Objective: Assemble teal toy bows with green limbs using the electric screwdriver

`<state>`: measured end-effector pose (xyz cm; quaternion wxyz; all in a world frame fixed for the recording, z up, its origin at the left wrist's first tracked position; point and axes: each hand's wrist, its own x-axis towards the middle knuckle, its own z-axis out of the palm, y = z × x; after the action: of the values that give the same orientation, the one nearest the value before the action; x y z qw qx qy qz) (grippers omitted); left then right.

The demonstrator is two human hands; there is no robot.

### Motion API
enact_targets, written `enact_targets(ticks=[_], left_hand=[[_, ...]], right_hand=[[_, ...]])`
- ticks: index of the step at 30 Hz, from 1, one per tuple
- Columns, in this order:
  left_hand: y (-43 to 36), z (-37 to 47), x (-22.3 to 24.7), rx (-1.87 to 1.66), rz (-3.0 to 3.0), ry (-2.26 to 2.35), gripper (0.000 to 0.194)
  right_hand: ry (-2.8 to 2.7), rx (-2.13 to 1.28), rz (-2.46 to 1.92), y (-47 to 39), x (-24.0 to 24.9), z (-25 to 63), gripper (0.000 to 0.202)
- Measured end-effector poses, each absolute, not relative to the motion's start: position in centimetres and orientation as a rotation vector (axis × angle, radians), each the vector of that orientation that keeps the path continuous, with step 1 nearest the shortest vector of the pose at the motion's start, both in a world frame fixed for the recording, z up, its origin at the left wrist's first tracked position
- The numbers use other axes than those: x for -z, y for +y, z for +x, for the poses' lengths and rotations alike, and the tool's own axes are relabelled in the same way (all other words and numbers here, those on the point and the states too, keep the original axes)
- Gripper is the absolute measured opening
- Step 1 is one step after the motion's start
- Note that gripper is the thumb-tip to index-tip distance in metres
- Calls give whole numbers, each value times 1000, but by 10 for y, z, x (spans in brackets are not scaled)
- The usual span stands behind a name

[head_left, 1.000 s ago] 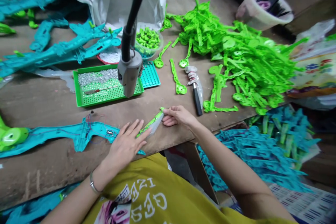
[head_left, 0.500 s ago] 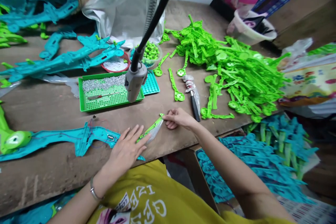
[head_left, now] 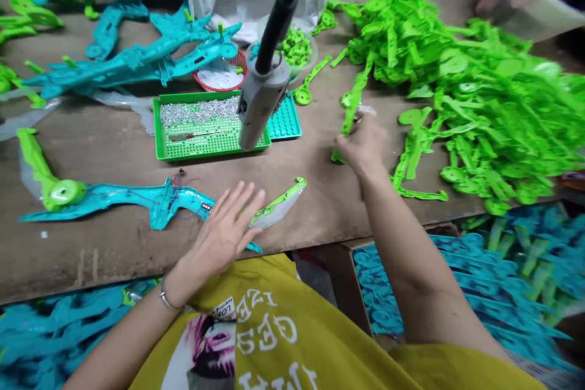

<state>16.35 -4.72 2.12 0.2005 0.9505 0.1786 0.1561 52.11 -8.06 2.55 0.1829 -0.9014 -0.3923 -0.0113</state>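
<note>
My left hand (head_left: 226, 222) lies flat, fingers stretched out, over the right end of a long blue plastic bow-shaped part (head_left: 121, 195) with thin wires and small metal pieces on it. From under its fingertips sticks out a slim green arm with a clear plastic sheet (head_left: 281, 204). My right hand (head_left: 364, 143), somewhat blurred, is closed round a green plastic arm piece (head_left: 355, 106) that points up and away. At the blue part's left end sits another green arm with a round hub (head_left: 66, 192).
A screwdriver (head_left: 196, 135) and small metal screws lie in a green tray (head_left: 212, 155). An electric screwdriver (head_left: 262, 103) hangs above it. Green pieces (head_left: 479, 91) form a big heap at right. Blue parts (head_left: 137, 76) are stacked at left, and more (head_left: 411, 292) fill a box below the table.
My right hand has let go of the slim green arm's tip, moved right and away, and closed on another green piece. My left hand stays over the blue part. The view has shifted.
</note>
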Motion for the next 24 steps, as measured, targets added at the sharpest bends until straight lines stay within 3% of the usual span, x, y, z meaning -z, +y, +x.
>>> enact_targets(ticks=[5, 9, 11, 13, 15, 20, 24], left_hand=[[-48, 150, -48, -702, 2238, 942, 56], [-70, 159, -64, -401, 2114, 639, 64], [-81, 164, -66, -263, 2056, 473, 53], [-87, 167, -65, -193, 2036, 401, 31], [-89, 166, -63, -162, 2068, 403, 21], [-87, 157, -62, -72, 2134, 384, 24], [-89, 154, -59, -124, 2218, 404, 39]], right_hand=[[-916, -350, -2081, -131, -80, 470, 26], [-1082, -1105, -1428, -161, -89, 409, 12], [-1127, -1277, -1280, -169, -81, 387, 11], [-1047, -1334, -1275, -174, -70, 375, 12], [-898, -1363, -1321, -178, -64, 373, 18], [-785, -1445, -1261, -182, -64, 380, 25], [-437, -1445, -1426, -178, -65, 381, 38]])
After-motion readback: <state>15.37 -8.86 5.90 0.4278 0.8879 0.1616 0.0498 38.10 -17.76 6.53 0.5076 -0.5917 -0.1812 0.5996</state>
